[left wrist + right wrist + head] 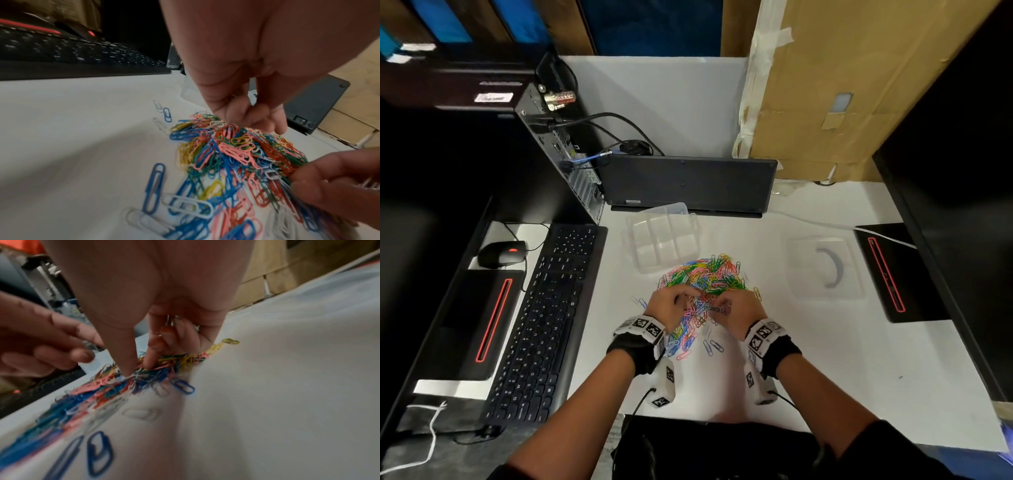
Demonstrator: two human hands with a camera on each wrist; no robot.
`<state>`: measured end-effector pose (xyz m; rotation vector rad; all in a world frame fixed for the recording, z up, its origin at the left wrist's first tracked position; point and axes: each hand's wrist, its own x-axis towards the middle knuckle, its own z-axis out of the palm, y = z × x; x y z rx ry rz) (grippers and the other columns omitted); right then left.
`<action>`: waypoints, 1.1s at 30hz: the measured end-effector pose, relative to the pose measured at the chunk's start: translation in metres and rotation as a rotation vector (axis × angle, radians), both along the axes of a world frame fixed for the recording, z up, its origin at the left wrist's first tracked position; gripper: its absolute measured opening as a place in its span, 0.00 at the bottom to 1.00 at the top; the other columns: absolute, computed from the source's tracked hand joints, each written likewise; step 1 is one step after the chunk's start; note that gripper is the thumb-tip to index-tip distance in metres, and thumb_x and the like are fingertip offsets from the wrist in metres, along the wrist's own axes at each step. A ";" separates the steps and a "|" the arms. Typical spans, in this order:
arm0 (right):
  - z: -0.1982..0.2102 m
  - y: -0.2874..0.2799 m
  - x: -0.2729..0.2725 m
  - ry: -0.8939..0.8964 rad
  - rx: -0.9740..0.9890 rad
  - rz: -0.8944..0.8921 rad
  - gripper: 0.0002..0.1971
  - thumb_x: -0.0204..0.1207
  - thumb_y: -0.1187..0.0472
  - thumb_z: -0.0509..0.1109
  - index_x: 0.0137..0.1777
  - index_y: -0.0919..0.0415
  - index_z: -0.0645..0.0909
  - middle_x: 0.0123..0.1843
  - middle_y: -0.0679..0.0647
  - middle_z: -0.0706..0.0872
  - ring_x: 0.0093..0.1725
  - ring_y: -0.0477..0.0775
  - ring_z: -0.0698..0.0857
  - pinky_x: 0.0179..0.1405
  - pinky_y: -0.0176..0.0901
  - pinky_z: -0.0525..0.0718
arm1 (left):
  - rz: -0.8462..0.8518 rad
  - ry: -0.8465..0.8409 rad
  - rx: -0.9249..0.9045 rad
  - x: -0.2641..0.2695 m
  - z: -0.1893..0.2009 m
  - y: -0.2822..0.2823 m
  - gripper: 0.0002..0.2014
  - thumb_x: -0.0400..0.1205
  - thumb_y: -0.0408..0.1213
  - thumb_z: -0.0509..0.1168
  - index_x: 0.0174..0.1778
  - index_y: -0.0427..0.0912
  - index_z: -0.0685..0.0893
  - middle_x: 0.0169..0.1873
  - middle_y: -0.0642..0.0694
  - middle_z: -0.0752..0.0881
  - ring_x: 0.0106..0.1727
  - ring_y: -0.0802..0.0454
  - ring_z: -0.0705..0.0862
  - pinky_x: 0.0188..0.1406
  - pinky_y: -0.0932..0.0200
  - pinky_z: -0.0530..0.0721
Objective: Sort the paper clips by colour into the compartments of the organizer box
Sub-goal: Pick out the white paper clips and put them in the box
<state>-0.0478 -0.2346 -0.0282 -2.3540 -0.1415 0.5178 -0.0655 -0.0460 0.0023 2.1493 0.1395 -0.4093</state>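
Note:
A heap of mixed paper clips point(705, 281) in blue, pink, green, yellow, red and white lies on the white table. Beyond it stands the clear organizer box point(645, 263), its compartments showing no clips. My right hand point(719, 308) is at the heap's near right. Its curled fingers hold a small bunch of pale clips point(169, 321), while thumb and forefinger dip into the heap point(156, 378). My left hand point(683, 301) hovers over the heap's near left with fingers curled point(246, 113). Whether the left hand pinches a clip is hidden.
The clear lid point(825, 267) lies to the right of the heap. A black keyboard point(541, 325) and mouse point(501, 253) lie left, and a dark flat device point(685, 185) stands behind the box. Loose blue and white clips point(712, 346) are scattered near my wrists.

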 end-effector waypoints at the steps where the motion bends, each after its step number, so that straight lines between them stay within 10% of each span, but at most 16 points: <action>1: 0.001 0.003 0.001 -0.017 -0.057 0.021 0.09 0.71 0.54 0.80 0.47 0.56 0.89 0.38 0.43 0.84 0.38 0.43 0.81 0.41 0.35 0.79 | 0.011 0.015 0.005 0.000 -0.001 0.001 0.15 0.86 0.29 0.57 0.52 0.44 0.90 0.32 0.51 0.84 0.25 0.60 0.75 0.25 0.74 0.72; 7: 0.003 0.003 0.004 0.001 -0.089 0.024 0.05 0.72 0.55 0.79 0.43 0.55 0.88 0.37 0.46 0.86 0.38 0.46 0.83 0.42 0.38 0.83 | -0.170 0.065 0.181 -0.009 -0.004 -0.001 0.03 0.75 0.38 0.74 0.37 0.46 0.92 0.17 0.64 0.78 0.23 0.67 0.76 0.33 0.72 0.73; 12: 0.004 -0.014 0.010 0.025 0.040 -0.114 0.04 0.72 0.55 0.79 0.39 0.54 0.89 0.35 0.43 0.86 0.37 0.41 0.83 0.43 0.29 0.79 | -0.174 0.156 0.295 -0.011 -0.014 -0.015 0.13 0.69 0.52 0.78 0.28 0.47 0.89 0.26 0.55 0.87 0.30 0.62 0.83 0.49 0.69 0.79; 20: 0.015 -0.007 0.003 -0.021 -0.021 0.048 0.05 0.68 0.63 0.79 0.40 0.52 0.87 0.29 0.38 0.79 0.32 0.39 0.79 0.38 0.36 0.79 | -0.159 0.217 0.367 -0.009 -0.017 -0.029 0.09 0.72 0.46 0.78 0.34 0.44 0.92 0.35 0.51 0.91 0.39 0.55 0.88 0.46 0.62 0.86; 28: 0.012 0.003 0.010 -0.067 -0.214 0.274 0.03 0.74 0.59 0.74 0.45 0.55 0.88 0.45 0.49 0.86 0.43 0.49 0.81 0.40 0.36 0.72 | -0.088 0.139 0.287 -0.013 -0.020 -0.015 0.11 0.79 0.43 0.71 0.37 0.40 0.91 0.35 0.47 0.90 0.34 0.57 0.80 0.40 0.69 0.77; 33: 0.007 -0.017 0.015 -0.040 -0.117 0.225 0.02 0.71 0.59 0.77 0.40 0.53 0.87 0.34 0.41 0.79 0.35 0.43 0.78 0.39 0.39 0.79 | 0.022 0.047 0.104 -0.019 -0.026 -0.007 0.07 0.75 0.40 0.76 0.34 0.43 0.89 0.28 0.51 0.87 0.32 0.57 0.84 0.39 0.63 0.84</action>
